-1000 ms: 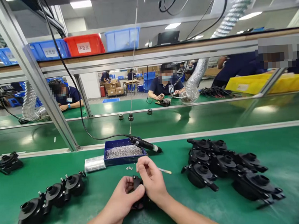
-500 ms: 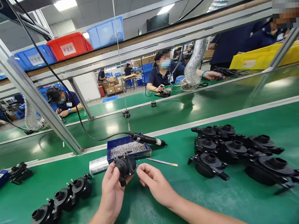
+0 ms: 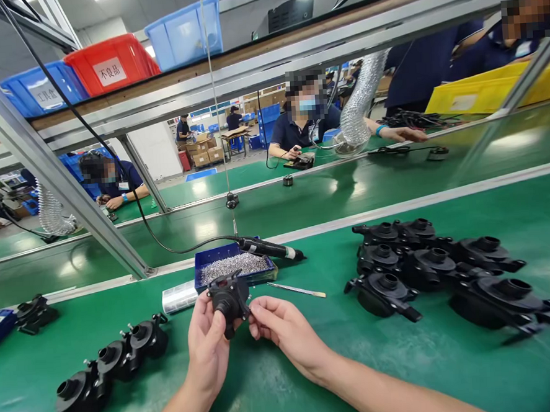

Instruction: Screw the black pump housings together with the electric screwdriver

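My left hand (image 3: 207, 344) grips a black plastic pump housing (image 3: 228, 298) and holds it up off the green mat, its round port facing me. My right hand (image 3: 285, 330) is beside it, thumb and fingertips pinched against the housing's right edge. Just behind lies a blue tray of small silver screws (image 3: 234, 266), with an electric screwdriver (image 3: 271, 250) resting across its far right corner. A thin metal pick (image 3: 296, 289) lies right of the tray.
A row of black housings (image 3: 105, 365) lies at the left, a larger pile of housings (image 3: 442, 273) at the right. A clear plastic box (image 3: 178, 297) sits left of the tray. Metal frame posts (image 3: 63, 181) rise behind. Other people work across the conveyor belt (image 3: 303, 204).
My left hand lifted the housing off the mat and turned it toward me. My right hand let go, then came back to pinch its right edge. The view tilted left.
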{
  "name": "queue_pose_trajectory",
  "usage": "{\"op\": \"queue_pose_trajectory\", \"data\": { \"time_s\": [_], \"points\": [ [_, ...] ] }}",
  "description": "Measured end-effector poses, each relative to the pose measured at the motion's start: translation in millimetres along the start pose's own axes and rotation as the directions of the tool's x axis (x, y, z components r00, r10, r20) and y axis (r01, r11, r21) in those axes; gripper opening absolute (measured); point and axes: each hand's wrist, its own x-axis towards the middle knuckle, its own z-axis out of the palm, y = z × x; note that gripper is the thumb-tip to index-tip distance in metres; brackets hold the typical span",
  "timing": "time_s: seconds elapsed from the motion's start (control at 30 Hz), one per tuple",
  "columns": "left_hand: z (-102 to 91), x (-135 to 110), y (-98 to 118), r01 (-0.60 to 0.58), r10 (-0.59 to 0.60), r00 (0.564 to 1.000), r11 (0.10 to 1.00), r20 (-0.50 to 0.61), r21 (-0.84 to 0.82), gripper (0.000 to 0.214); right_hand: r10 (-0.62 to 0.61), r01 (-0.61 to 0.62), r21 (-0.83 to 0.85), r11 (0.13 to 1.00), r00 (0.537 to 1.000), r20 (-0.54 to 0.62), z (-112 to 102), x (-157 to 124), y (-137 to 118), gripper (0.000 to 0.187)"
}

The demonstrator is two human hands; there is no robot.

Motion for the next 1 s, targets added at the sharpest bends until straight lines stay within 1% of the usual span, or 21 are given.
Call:
{"op": "queue_pose_trajectory", "data": {
  "time_s": [0.13,0.27,0.33,0.43,0.5,0.57,0.6,0.63,0.67,0.7,0.77,0.8,0.83,0.87,0.9,0.93,0.97,1.0],
  "points": [
    [-0.9,0,-2,-0.037,0.036,0.999,0.999,0.037,0.029,0.048,0.01,-0.009,0.013,1.0,1.0,-0.01,0,-1,-2,0.049],
    [-1.9,-1,-4,-0.075,0.072,0.996,0.995,0.048,0.066,0.052,0.011,-0.011,-0.007,1.0,1.0,-0.014,-1,0,-2,0.049],
    [-1.7,-2,-3,-0.075,0.072,0.997,0.994,0.041,0.075,0.054,0.007,-0.007,-0.011,1.0,1.0,-0.001,-2,0,-2,0.047],
    [0.4,-1,2,-0.058,0.056,0.998,0.997,0.023,0.051,0.056,0.009,-0.008,-0.01,1.0,0.999,0.049,-5,-1,-2,0.043],
    [2.0,1,7,-0.008,0.007,1.0,1.0,0.013,0.017,0.054,-0.003,0.009,-0.068,0.998,0.996,0.084,-9,-1,-4,0.041],
    [2.9,3,12,0.069,-0.069,0.997,0.997,-0.019,-0.029,0.051,-0.07,0.091,-0.23,0.969,0.993,0.098,-15,0,-9,0.038],
    [2.9,4,13,0.105,-0.108,0.993,0.993,-0.049,-0.05,0.05,-0.134,0.158,-0.339,0.928,0.987,0.094,-18,1,-13,0.036],
    [2.6,5,14,0.137,-0.141,0.987,0.989,-0.079,-0.061,0.05,-0.216,0.23,-0.456,0.86,0.973,0.083,-20,3,-17,0.035],
    [2.0,6,14,0.164,-0.17,0.98,0.985,-0.106,-0.058,0.05,-0.306,0.289,-0.585,0.758,0.949,0.072,-23,6,-23,0.035],
    [1.1,7,14,0.194,-0.197,0.972,0.98,-0.124,-0.04,0.05,-0.388,0.319,-0.705,0.634,0.919,0.067,-25,11,-30,0.033],
    [-0.9,9,12,0.275,-0.269,0.954,0.961,-0.131,0.029,0.052,-0.489,0.306,-0.87,0.386,0.868,0.089,-28,26,-46,0.027],
    [-1.9,10,11,0.325,-0.314,0.941,0.943,-0.127,0.074,0.054,-0.504,0.281,-0.915,0.288,0.857,0.105,-29,36,-55,0.029],
    [-2.8,10,10,0.374,-0.36,0.925,0.92,-0.125,0.117,0.055,-0.5,0.255,-0.942,0.217,0.858,0.117,-30,47,-63,0.039],
    [-3.5,11,9,0.417,-0.401,0.907,0.895,-0.125,0.155,0.057,-0.486,0.232,-0.958,0.171,0.865,0.123,-31,58,-71,0.052],
    [-4.1,11,9,0.45,-0.434,0.892,0.873,-0.124,0.188,0.057,-0.468,0.209,-0.969,0.135,0.875,0.123,-33,70,-78,0.061],
    [-4.5,12,9,0.47,-0.454,0.883,0.857,-0.119,0.213,0.058,-0.439,0.185,-0.978,0.099,0.89,0.124,-36,80,-84,0.063],
    [-4.7,12,9,0.479,-0.467,0.878,0.847,-0.11,0.23,0.058,-0.402,0.165,-0.984,0.067,0.907,0.125,-39,89,-89,0.057],
    [-5.0,13,10,0.485,-0.476,0.874,0.841,-0.098,0.241,0.058,-0.363,0.151,-0.988,0.04,0.923,0.126,-43,96,-94,0.046]
  ]
}}
